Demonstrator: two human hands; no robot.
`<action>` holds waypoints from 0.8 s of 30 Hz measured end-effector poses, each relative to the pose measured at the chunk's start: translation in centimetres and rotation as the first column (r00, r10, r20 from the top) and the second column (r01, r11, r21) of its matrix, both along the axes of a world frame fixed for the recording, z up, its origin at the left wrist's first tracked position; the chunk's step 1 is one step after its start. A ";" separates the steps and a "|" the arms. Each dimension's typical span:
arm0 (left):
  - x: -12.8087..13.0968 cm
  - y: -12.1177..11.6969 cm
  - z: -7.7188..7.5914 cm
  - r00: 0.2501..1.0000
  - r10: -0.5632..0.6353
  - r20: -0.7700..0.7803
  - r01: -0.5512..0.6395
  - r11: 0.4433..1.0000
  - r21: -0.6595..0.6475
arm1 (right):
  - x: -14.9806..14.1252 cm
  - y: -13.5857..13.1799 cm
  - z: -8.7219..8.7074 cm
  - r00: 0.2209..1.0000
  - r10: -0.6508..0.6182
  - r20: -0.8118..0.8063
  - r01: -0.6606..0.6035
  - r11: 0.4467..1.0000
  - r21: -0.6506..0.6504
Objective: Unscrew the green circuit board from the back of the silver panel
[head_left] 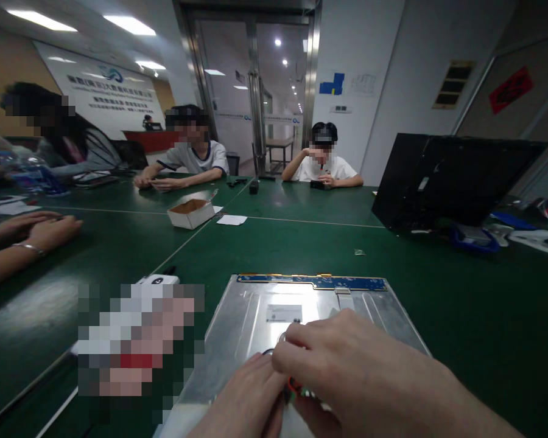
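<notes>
A silver metal display panel lies flat on the table in front of me, with a blue circuit board strip along its far edge. Over its near part, my left hand and my right hand meet with bent fingers. Between them show an orange-red wire and bits of green that look like a small circuit board. My fingers close around this spot, and what each one grips is mostly hidden. A flat ribbon cable runs from the strip towards my right hand.
Left of the panel are a white device and a blurred-out area. Farther off stand an open white box, a white paper and, at right, a large black monitor. Several people sit around the green table; another person's hands rest at left.
</notes>
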State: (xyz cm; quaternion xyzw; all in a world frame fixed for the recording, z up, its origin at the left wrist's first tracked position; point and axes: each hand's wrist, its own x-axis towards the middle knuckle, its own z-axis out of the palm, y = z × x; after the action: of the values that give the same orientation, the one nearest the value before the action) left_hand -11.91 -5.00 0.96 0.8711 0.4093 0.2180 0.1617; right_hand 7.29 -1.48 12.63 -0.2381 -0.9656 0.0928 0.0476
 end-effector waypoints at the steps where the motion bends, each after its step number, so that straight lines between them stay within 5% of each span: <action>1: 0.1 0.0 0.1 1.000 0.002 -0.002 -0.002 1.000 0.002 | 0.0 0.0 0.1 1.000 0.002 0.003 -0.002 1.000 -0.006; 11: 0.0 -0.2 -0.4 0.999 0.030 -0.012 -0.030 0.998 -0.061 | 0.1 0.1 -0.6 0.998 -0.046 0.032 0.042 0.995 0.094; 17: 0.0 -0.1 0.0 1.000 0.023 0.001 -0.023 0.997 -0.067 | -0.1 -0.1 0.5 0.998 -0.052 0.041 0.053 0.999 -0.009; 24: 0.0 -0.3 -0.1 0.999 0.036 -0.004 -0.036 0.997 -0.068 | 0.0 0.2 -0.1 0.997 -0.053 0.047 0.051 0.998 0.028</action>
State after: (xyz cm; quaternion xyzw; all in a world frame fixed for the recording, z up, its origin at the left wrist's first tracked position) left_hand -11.96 -5.26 0.84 0.8578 0.4324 0.2057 0.1867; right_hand 7.27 -1.32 12.57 -0.2647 -0.9611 0.0731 0.0300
